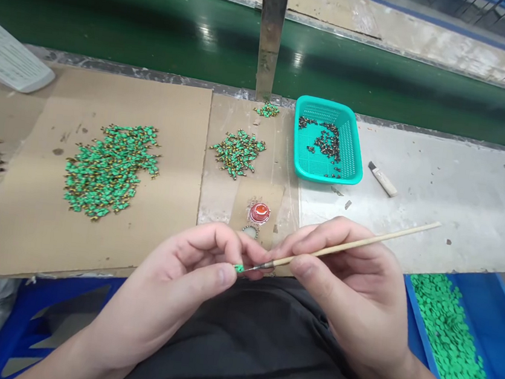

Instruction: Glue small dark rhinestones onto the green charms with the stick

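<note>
Pinched between the thumb and fingers of my left hand [197, 274] is a small green piece [238, 268], mostly covered by the fingertips. My right hand [351, 280] grips a thin paintbrush [355, 245] with a pale wooden handle, slanting up to the right. The brush's fine tip meets the green piece or comes very close to it. Just beyond my hands sits a small round dish of red paint [259, 213]. Nearer to me is a grey-white round cap [250, 232], partly hidden by my left fingers.
Green and gold pieces lie in a large pile [111, 170] on cardboard [169, 204], with a smaller pile [238, 153] beside it. A turquoise basket [295, 152] holds dark pieces. A flat brush [382, 179] lies rightward. Low right, a blue tray [487, 326] contains green pieces. A metal post [270, 39] rises behind.
</note>
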Action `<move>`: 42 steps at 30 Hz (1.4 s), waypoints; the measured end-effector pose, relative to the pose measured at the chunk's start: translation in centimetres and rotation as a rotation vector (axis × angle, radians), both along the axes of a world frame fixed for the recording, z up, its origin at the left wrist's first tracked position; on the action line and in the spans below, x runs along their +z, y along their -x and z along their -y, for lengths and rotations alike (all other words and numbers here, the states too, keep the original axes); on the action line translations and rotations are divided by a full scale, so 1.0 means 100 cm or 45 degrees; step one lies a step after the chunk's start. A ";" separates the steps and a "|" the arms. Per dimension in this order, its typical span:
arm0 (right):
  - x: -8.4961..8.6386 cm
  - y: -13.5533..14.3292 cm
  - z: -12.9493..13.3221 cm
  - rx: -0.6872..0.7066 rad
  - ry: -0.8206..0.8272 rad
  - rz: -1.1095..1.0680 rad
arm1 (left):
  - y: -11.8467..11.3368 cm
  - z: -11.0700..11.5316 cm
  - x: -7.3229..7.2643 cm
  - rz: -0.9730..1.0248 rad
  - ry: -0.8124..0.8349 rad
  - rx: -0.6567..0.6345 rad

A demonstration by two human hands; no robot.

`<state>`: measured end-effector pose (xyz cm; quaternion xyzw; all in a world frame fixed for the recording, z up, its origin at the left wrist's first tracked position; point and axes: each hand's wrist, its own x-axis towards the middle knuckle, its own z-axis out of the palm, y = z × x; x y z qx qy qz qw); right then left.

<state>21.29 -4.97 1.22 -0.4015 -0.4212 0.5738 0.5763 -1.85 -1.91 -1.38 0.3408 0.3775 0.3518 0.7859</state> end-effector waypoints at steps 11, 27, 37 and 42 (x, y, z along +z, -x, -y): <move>0.000 0.001 0.001 -0.020 0.028 0.023 | -0.001 0.001 0.001 -0.027 -0.028 0.028; -0.001 0.002 -0.001 -0.049 0.014 0.033 | -0.004 0.001 0.003 -0.009 -0.024 0.058; 0.000 0.002 -0.002 -0.044 0.013 0.050 | -0.003 0.000 0.002 0.008 -0.030 0.060; -0.001 0.003 -0.002 -0.048 0.012 0.034 | -0.003 -0.001 0.002 0.012 -0.027 0.057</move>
